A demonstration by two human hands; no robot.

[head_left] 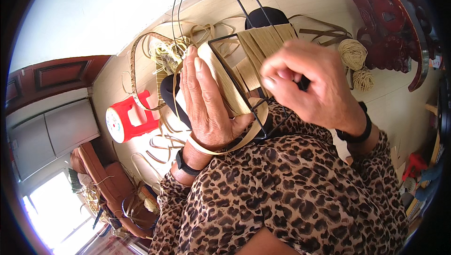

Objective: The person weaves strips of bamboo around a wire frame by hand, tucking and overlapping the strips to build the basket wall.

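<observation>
My left hand [206, 104] lies flat against the side of a black wire frame [221, 43] partly wrapped in flat tan weaving strips [225, 78], pressing the strips down. My right hand [307, 83] is closed, pinching something small and dark at the frame's right edge; what it pinches is mostly hidden by the fingers. A loose tan strip [221, 149] curls under my left wrist. Both wrists wear black bands, and leopard-print sleeves cover my forearms.
A red plastic stool [129, 116] lies on the floor to the left, with loose tan strips [159, 147] around it. Two balls of pale cord [353, 54] sit by dark red carved wooden furniture [385, 15] at upper right. A brown chair [110, 184] stands at lower left.
</observation>
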